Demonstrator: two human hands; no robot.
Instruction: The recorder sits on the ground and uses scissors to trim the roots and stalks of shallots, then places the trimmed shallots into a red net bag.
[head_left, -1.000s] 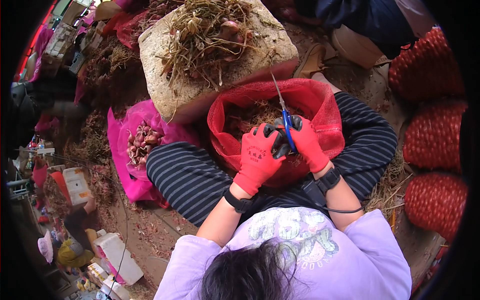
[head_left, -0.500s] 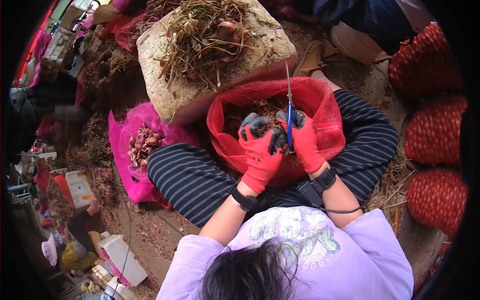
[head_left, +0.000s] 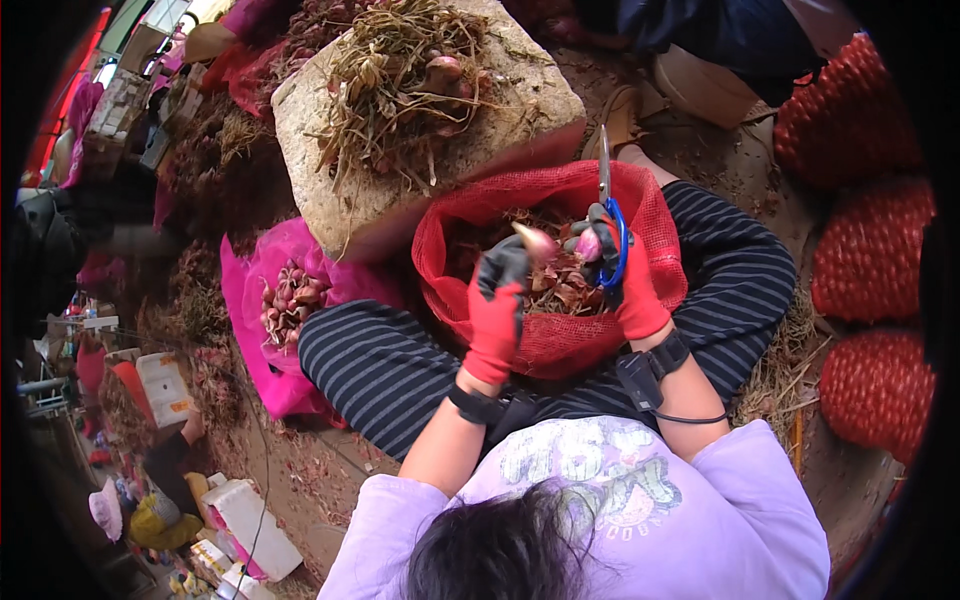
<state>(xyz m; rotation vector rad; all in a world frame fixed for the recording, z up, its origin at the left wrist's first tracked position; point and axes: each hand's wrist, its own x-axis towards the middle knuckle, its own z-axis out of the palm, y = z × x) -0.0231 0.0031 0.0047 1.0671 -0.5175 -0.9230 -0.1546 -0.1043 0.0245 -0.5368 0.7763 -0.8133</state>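
Note:
In the red-and-grey glove, my left hand (head_left: 497, 310) is closed round a shallot (head_left: 540, 244) whose pale tip points up and left. My right hand (head_left: 638, 292), gloved the same way, grips blue-handled scissors (head_left: 622, 250) with the blades pointing away from me. A second pinkish shallot (head_left: 588, 246) shows at the fingers of that hand. Both hands are above an open red mesh sack (head_left: 450, 300) between my legs, with dry skins and trimmings (head_left: 560, 290) inside. Left of my knee, a pink mesh bag (head_left: 245, 300) holds a pile of shallots (head_left: 293, 300).
A pale foam block (head_left: 310, 150) beyond the sack bears a heap of dry-stalked shallots (head_left: 400, 90). Full red mesh sacks (head_left: 870, 250) line the right. Another person's dark-clothed leg (head_left: 720, 45) is at the far right. White foam boxes (head_left: 250, 525) stand at lower left.
My hands have moved apart, and the shallots now show at the fingers. The left hand has shifted slightly left; the scissors have moved to the right.

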